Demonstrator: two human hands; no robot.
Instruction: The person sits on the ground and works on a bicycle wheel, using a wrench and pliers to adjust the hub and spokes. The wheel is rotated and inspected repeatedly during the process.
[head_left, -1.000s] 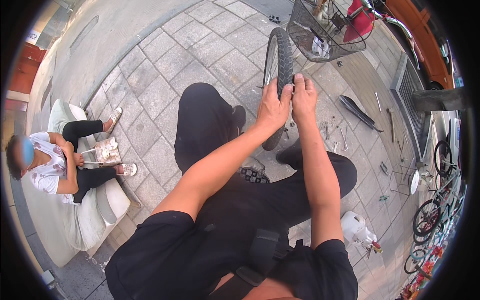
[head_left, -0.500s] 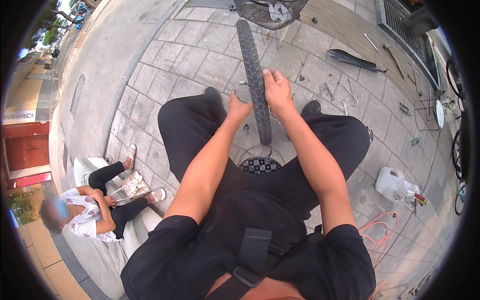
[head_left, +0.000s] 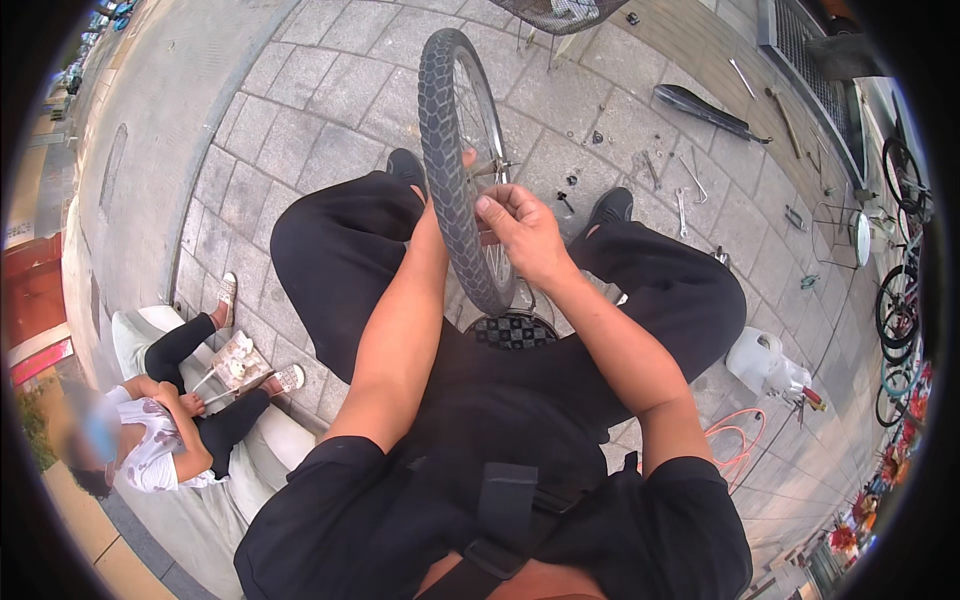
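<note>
A bicycle wheel (head_left: 450, 140) with a knobbly dark tyre stands upright between my knees, turned so that its spokes and hub (head_left: 488, 168) show on the right side. My left hand (head_left: 430, 212) goes behind the tyre and is mostly hidden; a fingertip shows beside the hub, and the hand appears to grip the wheel there. On the near right side, my right hand (head_left: 532, 235) has its fingers bent and thumb pressed against the wheel at the inner edge of the tyre. Below the wheel sits a low round stool (head_left: 510, 333) with a black-and-white checked top.
Loose small parts (head_left: 565, 200), a wrench (head_left: 682, 212) and a black mudguard (head_left: 710, 113) lie on the paving to the right. A wire basket (head_left: 560, 15) stands ahead. A white plastic jug (head_left: 757, 362) and orange hose (head_left: 735, 437) are at right. A seated person (head_left: 165, 440) is at left.
The wheel has turned from nearly edge-on to show its spokes and has shifted left. My left hand has gone behind it; my right hand has moved lower. The view has shifted slightly.
</note>
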